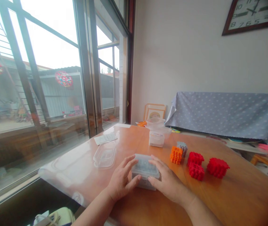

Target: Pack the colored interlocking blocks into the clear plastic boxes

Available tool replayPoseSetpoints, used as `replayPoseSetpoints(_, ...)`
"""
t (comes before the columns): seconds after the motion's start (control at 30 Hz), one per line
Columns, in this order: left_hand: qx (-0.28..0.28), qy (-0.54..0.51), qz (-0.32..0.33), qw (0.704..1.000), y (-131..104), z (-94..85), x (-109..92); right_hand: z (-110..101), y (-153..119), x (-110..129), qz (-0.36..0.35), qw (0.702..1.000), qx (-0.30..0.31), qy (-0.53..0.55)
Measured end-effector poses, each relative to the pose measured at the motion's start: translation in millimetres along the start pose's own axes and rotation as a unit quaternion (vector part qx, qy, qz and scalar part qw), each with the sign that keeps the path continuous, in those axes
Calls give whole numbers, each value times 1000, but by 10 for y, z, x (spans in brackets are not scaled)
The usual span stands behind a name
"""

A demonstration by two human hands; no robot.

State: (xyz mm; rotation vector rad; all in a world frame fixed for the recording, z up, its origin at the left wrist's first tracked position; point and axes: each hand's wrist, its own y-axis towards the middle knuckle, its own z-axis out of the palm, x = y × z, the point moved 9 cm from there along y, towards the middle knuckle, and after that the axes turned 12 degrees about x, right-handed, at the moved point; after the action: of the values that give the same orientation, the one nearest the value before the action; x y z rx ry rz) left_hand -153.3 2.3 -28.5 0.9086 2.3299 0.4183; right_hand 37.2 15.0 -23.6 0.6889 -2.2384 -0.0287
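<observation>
Clear plastic box (146,184), lidded, upright on the wooden table (218,201).
Rectangular, rounded corners, see-through walls. Lid (146,165) milky, translucent, lying across the top and covering the opening; cannot tell if fully snapped down. Inside reads greyish through the plastic, detail too blurred to identify.

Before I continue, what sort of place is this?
Probably a room in a home: a wall clock, a polka-dot cloth and a wooden table beside large windows.
</observation>
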Motion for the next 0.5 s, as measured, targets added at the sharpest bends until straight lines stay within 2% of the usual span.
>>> replayPoseSetpoints(0.5,-10,11,6,1000,11,-5,6,56,-18,17,-1,999,2,-34)
